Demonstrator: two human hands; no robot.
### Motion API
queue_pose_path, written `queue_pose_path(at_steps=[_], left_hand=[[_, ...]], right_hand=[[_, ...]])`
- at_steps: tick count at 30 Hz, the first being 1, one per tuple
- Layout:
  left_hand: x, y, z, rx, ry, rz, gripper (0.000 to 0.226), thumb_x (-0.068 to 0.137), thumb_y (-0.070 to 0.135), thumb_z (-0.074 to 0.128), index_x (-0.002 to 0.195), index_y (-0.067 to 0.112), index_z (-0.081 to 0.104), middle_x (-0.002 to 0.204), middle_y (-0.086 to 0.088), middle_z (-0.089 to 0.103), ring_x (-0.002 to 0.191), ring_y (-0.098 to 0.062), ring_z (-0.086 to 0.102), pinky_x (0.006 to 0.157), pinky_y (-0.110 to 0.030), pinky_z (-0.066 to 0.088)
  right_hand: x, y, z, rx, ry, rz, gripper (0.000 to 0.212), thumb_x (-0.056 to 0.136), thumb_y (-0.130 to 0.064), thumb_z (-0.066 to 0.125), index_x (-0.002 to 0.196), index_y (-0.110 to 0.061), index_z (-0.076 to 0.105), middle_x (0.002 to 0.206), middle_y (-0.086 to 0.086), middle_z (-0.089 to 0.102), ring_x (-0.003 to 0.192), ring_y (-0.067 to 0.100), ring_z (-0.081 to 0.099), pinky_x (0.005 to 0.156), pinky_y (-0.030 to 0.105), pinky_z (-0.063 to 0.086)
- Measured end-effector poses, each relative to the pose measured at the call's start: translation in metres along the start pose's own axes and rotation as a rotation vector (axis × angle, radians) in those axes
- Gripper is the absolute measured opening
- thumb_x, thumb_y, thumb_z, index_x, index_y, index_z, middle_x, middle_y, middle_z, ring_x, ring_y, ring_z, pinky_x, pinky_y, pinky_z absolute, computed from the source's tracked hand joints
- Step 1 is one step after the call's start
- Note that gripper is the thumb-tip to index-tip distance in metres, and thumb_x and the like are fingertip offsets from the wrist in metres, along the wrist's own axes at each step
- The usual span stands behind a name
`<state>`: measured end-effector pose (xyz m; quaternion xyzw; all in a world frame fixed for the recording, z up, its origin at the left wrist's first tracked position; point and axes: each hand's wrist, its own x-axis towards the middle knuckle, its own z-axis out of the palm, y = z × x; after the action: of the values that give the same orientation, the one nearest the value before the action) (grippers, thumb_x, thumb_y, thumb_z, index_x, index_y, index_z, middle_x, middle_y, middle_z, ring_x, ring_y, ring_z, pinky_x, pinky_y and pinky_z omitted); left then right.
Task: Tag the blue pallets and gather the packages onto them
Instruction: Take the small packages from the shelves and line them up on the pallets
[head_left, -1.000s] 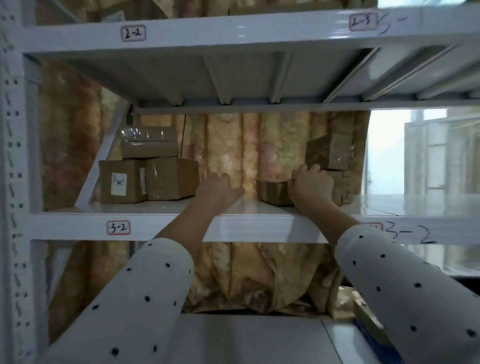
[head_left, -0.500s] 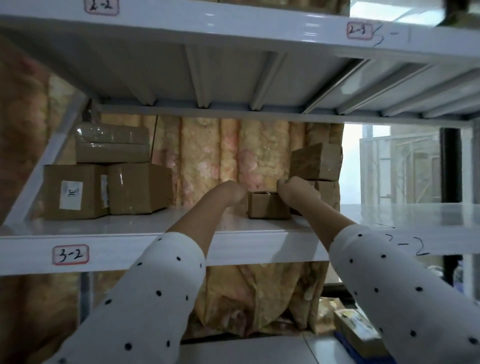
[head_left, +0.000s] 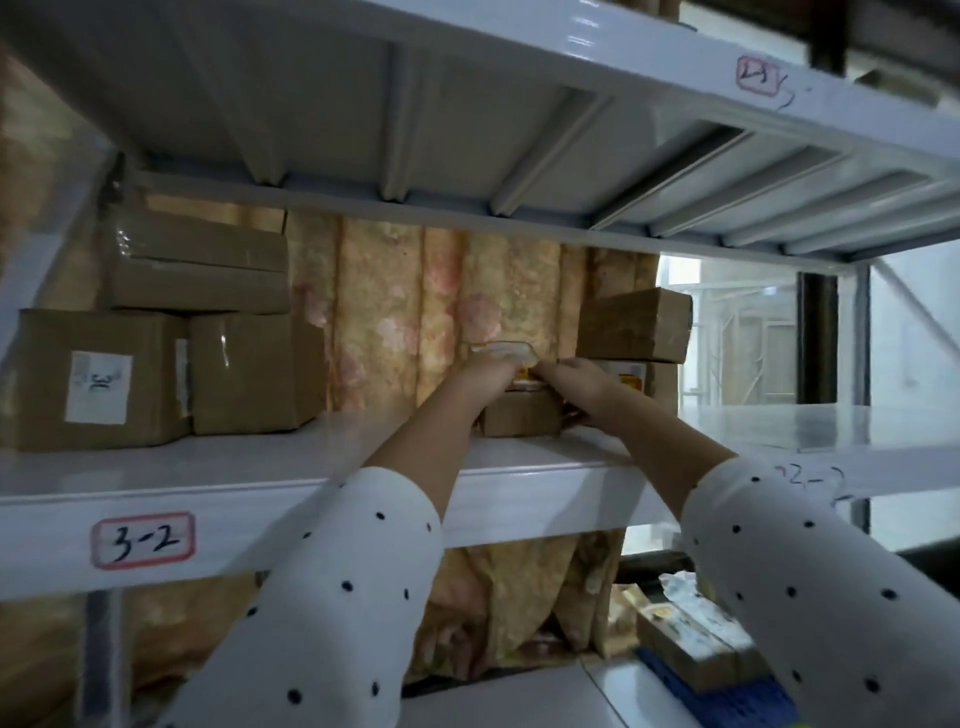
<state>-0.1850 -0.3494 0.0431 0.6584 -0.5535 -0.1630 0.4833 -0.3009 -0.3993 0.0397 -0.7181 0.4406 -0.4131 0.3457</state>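
Observation:
A small brown box (head_left: 519, 415) stands on the white shelf (head_left: 311, 467) marked 3-2. On top of it lies a small packet (head_left: 501, 351) with a clear lid and a yellow label. My left hand (head_left: 488, 374) is curled round the packet's left end. From the right, my right hand (head_left: 574, 382) lays its fingers over the box top, with the thumb at the box's right side. A corner of a blue pallet (head_left: 727, 699) shows at the bottom right, with a flat package (head_left: 691, 642) on it.
Three brown boxes are stacked at the shelf's left, one with a white label (head_left: 98, 387). Right behind my right hand are two stacked boxes (head_left: 636, 325). The upper shelf (head_left: 467, 104) hangs low overhead. A floral curtain (head_left: 426, 312) backs the rack.
The view has moved closer and tilted up. Both hands went from the sides of the small brown box to its top, closing on the packet there.

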Motion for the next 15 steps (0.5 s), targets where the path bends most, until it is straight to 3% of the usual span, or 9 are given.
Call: queue_pose_path(at_steps=[2,5,7,11,15], left_hand=[[0.000,0.000,0.002,-0.073,0.060,0.087,0.049,0.087,0.035,0.058,0.131,0.014,0.055,0.132,-0.009,0.057,0.121,-0.026,0.053,0.090,-0.026,0.043],[0.053,-0.017,0.023,-0.157,0.148,0.130,0.100,0.040,0.069,0.063,0.128,0.022,0.053,0.123,-0.003,0.061,0.110,-0.024,0.060,0.095,-0.034,0.049],[0.057,-0.012,0.035,-0.211,0.144,0.153,0.114,0.026,0.076,0.063,0.125,0.021,0.048,0.118,-0.002,0.062,0.104,-0.024,0.064,0.090,-0.038,0.053],[-0.055,0.027,0.015,-0.034,0.138,0.272,0.100,0.061,0.063,0.075,0.134,0.012,0.029,0.125,-0.004,0.048,0.111,-0.026,0.055,0.090,-0.037,0.048],[-0.093,0.057,0.057,-0.123,0.023,0.412,0.099,0.063,0.057,0.079,0.133,0.013,0.025,0.123,0.000,0.044,0.111,-0.019,0.054,0.079,-0.030,0.044]], right_hand=[[-0.007,-0.003,0.002,0.056,0.049,-0.051,0.043,0.098,-0.033,0.046,0.132,-0.007,0.048,0.112,0.013,0.055,0.097,0.026,0.055,0.075,0.033,0.049],[-0.024,-0.008,0.005,0.135,0.204,-0.136,0.030,0.098,-0.026,0.042,0.120,-0.008,0.053,0.110,0.012,0.056,0.102,0.026,0.056,0.089,0.037,0.049],[-0.039,-0.008,0.006,0.210,0.311,-0.205,0.025,0.101,-0.021,0.033,0.107,-0.008,0.053,0.100,0.010,0.057,0.092,0.021,0.056,0.078,0.033,0.048],[-0.074,-0.002,-0.015,0.230,0.540,-0.311,0.027,0.100,-0.017,0.032,0.097,-0.008,0.057,0.089,0.005,0.058,0.083,0.018,0.056,0.069,0.023,0.048],[-0.121,0.016,-0.058,0.218,0.756,-0.285,0.024,0.095,-0.017,0.035,0.078,-0.018,0.052,0.083,0.005,0.056,0.080,0.021,0.055,0.064,0.028,0.045]])
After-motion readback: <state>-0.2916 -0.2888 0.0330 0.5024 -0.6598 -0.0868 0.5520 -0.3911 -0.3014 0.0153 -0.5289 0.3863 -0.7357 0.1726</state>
